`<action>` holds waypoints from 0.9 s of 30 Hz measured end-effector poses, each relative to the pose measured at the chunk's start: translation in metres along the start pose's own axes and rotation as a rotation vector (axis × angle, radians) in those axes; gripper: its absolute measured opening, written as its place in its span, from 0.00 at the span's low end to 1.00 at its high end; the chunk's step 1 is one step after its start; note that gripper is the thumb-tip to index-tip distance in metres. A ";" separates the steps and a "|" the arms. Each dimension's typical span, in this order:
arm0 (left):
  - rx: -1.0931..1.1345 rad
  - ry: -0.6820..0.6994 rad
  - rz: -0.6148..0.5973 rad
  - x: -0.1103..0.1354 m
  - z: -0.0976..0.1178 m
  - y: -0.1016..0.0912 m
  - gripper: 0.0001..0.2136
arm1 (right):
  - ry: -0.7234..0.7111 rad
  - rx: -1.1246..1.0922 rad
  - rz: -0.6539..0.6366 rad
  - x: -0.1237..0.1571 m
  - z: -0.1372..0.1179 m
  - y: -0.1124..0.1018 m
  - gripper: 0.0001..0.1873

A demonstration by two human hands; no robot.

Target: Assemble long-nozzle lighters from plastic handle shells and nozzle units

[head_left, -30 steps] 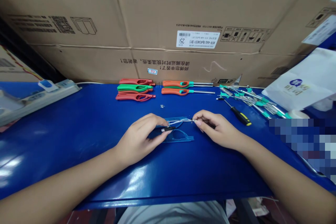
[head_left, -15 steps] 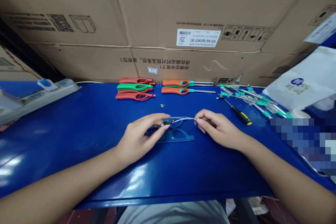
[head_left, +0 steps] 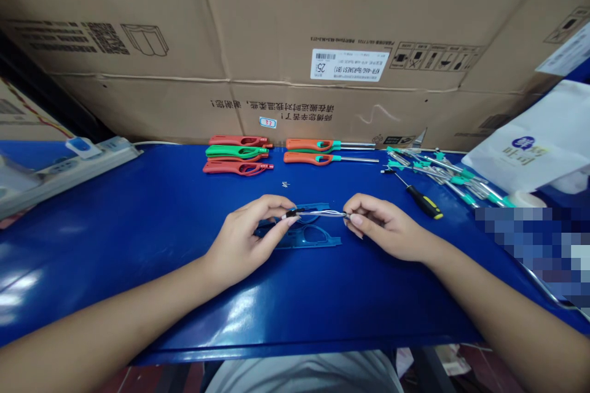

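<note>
Between finger and thumb, my left hand (head_left: 253, 230) pinches a small black igniter (head_left: 292, 213) with a pale end. Thin light wires (head_left: 322, 214) run from it across to my right hand (head_left: 380, 224), whose closed fingertips grip their far end. What exactly sits in the right fingertips is too small to make out. Below the wires, two translucent blue lighter shell halves (head_left: 316, 236) lie on the blue table (head_left: 295, 301), each with a trigger opening; the left hand covers their left ends.
Red and green lighter bodies (head_left: 237, 152) lie at the back, beside orange lighters (head_left: 308, 158) with metal tubes. Several metal tubes with teal parts (head_left: 454, 179) are heaped right, near a black-yellow screwdriver (head_left: 426, 202). A power strip (head_left: 69, 169) is left; a cardboard box (head_left: 258, 43) stands behind.
The wires have become straighter and more level between my hands. My right fingertips have shifted slightly right and down. The other things on the table stay in place.
</note>
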State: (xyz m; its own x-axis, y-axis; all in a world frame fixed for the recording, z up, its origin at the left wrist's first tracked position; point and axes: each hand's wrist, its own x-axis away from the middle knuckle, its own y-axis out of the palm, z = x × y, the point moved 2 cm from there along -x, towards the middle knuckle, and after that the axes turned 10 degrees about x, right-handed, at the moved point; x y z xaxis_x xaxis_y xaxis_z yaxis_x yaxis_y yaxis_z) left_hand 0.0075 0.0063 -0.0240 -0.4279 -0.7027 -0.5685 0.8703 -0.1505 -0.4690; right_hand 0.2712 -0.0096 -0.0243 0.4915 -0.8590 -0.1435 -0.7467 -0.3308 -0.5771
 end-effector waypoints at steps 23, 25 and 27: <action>-0.170 0.061 -0.389 -0.008 -0.007 -0.004 0.10 | -0.161 0.460 -0.107 0.003 -0.001 -0.006 0.10; -0.169 0.063 -0.385 -0.008 -0.006 -0.005 0.10 | -0.161 0.461 -0.084 0.003 -0.001 -0.007 0.08; -0.167 0.069 -0.380 -0.008 -0.005 -0.005 0.10 | -0.155 0.468 -0.079 0.004 -0.001 -0.009 0.07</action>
State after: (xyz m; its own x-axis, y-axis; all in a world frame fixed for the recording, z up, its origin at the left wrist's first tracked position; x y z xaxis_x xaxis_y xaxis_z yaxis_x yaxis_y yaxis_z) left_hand 0.0051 0.0166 -0.0207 -0.7315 -0.5695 -0.3751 0.5981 -0.2718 -0.7539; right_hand 0.2791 -0.0102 -0.0194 0.6257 -0.7584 -0.1826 -0.4406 -0.1505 -0.8850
